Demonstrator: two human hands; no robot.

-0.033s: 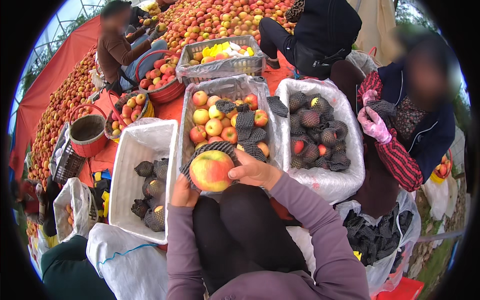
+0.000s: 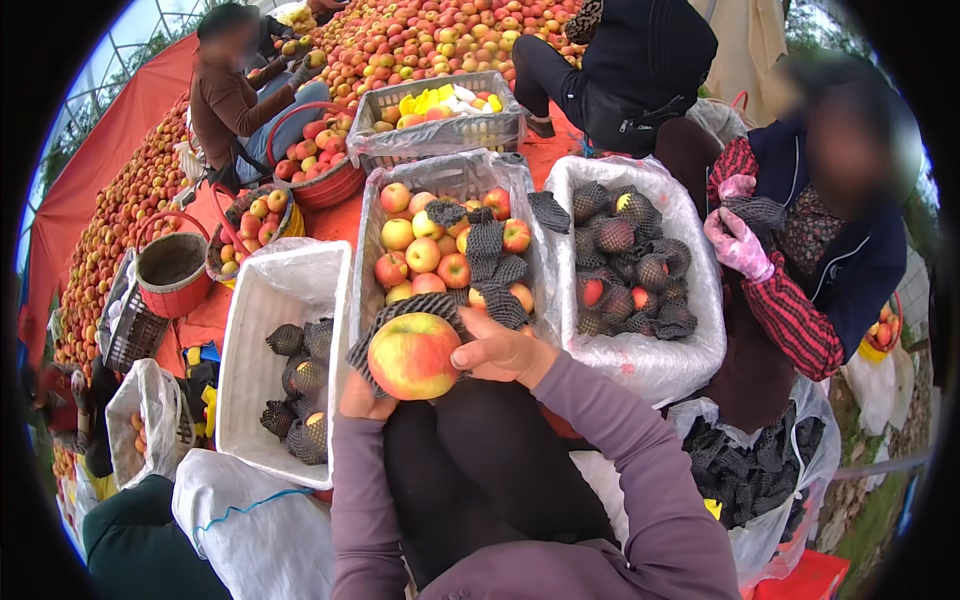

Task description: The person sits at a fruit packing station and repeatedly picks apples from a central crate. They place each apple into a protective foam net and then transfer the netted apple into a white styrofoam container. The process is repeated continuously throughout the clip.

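Above my lap I hold a red-and-yellow apple [image 2: 412, 357], with a dark foam net sleeve [image 2: 392, 313] behind its far and left sides. My left hand [image 2: 364, 396] grips the sleeve and apple from the left; its fingertips are hidden. From the right, my right hand [image 2: 508, 350] presses its thumb on the apple, its other fingers behind the fruit at the sleeve. Just beyond stands a lined crate [image 2: 545, 290] of bare apples, with loose dark sleeves [image 2: 488, 250] on top.
On the left is a white crate [image 2: 232, 400] with several netted apples; on the right, a plastic-lined crate [image 2: 705, 320] full of them. A co-worker's gloved hands [image 2: 740, 245] hold a dark sleeve. A bag of sleeves [image 2: 740, 475] sits near right. Red baskets [image 2: 172, 298] and apple heaps lie farther off.
The apple and both hands have come slightly closer to me and to the left. The whole view has shifted a little. My grip looks the same.
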